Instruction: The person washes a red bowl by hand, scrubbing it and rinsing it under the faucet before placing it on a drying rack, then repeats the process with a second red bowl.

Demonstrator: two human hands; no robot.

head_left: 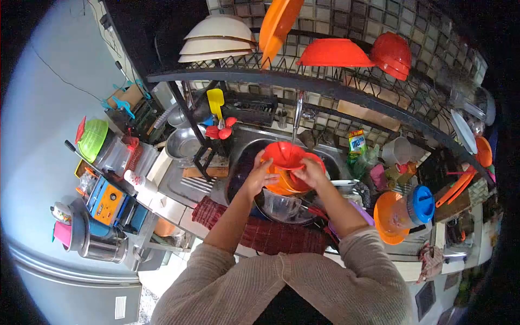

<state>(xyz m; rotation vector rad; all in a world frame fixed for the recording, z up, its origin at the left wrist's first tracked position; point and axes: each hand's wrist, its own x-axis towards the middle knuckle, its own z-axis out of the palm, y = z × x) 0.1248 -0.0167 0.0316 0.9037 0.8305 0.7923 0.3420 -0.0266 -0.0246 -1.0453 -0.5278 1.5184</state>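
Over the sink [236, 157], my left hand [259, 177] grips the left side of a red bowl [284, 155], which is tilted toward me. My right hand [310, 174] has its fingers closed at the right side of the same bowl. Just below it, between my hands, is an orange bowl [280, 186], and another red rim shows behind my right fingers. A clear plastic container [280, 205] and a large metal basin lie lower in the sink. The faucet [298, 111] points down just behind the red bowl.
Overhead, a black dish rack [336, 84] carries white bowls [219, 33] and red bowls [336, 53]. To the right stand a dish soap pouch [356, 143], an orange plate [385, 230] and a blue-lidded jug [421, 205]. A dark red cloth [260, 235] covers the front edge.
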